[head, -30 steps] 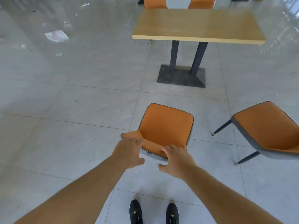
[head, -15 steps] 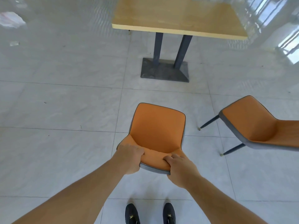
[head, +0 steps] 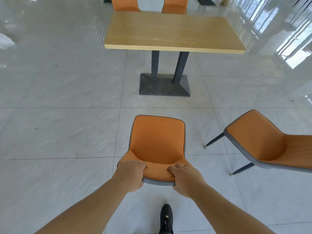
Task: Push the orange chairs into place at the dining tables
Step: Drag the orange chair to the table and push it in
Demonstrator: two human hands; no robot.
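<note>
So, quick rundown, left side to right:

Floor scraps: white crumpled paper (head: 4,41) at the far left edge on the glossy grey tile floor (head: 59,132), plus a few tiny specks nearby.

Left hand (head: 130,174): wrapped over the left end of the backrest top, fingers curled down onto the orange front face, thumb out of sight behind the grey edge.

Held chair (head: 157,142): orange seat with a grey shell, dead centre, facing the table but well short of it, a stretch of open tile between them.

Shoe (head: 166,218): one black shoe on the tile right below the chair.

Dining table (head: 173,31): light wood top on two dark posts and a flat dark base (head: 164,87). Two more orange chairs (head: 125,4) tucked in at its far side.

Right hand (head: 184,179): same deal on the right end of the backrest, fingers folded over the top, knuckles up.

Second chair (head: 273,144): off to the right, turned sideways, near the held one but not touching, also away from the table.
</note>
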